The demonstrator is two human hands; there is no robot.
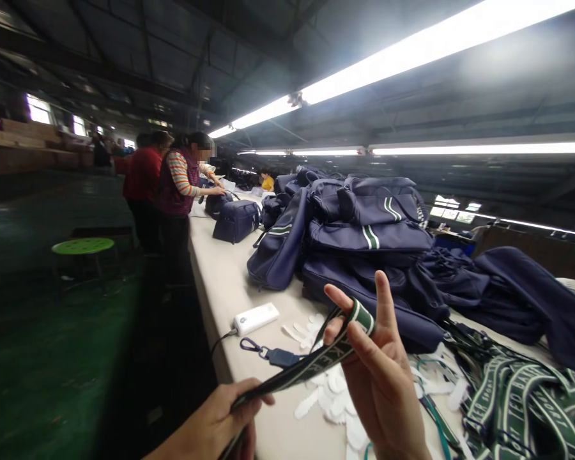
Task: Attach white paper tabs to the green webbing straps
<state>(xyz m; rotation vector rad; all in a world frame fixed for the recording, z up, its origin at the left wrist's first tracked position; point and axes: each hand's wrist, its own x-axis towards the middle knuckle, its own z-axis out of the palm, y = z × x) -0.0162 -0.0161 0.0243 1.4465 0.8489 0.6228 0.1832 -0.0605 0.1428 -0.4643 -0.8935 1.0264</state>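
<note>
From the head view, we have a green strap [311, 364] stretched between our two hands, low over the table [220, 281] edge. Our left hand [215, 425] is clenched around the strap's near end, fingers curled over it, so the webbing runs taut up and to the right. Our right hand [378, 377] has the far end threaded between its fingers: index and middle finger stand up straight, the strap folds over between them and the thumb pins it from behind. We judge that grip keeps the fold flat and the woven lettering facing us.

Just beyond the strap, on the table, lies a navy tab with a purple clip [252, 345], and beside it a white power bank [255, 318] with its cable dropping off the edge. White paper pieces [333, 390] are scattered under and past our hands, close enough to pick up without reaching.

To the right a tangle of more straps [522, 396] is heaped within arm's reach, likely the supply we draw from. Behind it, navy bags [364, 236] are stacked in a high pile, pushed back to leave the front strip free for handwork.

Farther down the table on the left, a co-worker [179, 185] in a striped sleeve has a hand on another bag [236, 220]; a green stool [83, 246] stands on the floor beside them.
</note>
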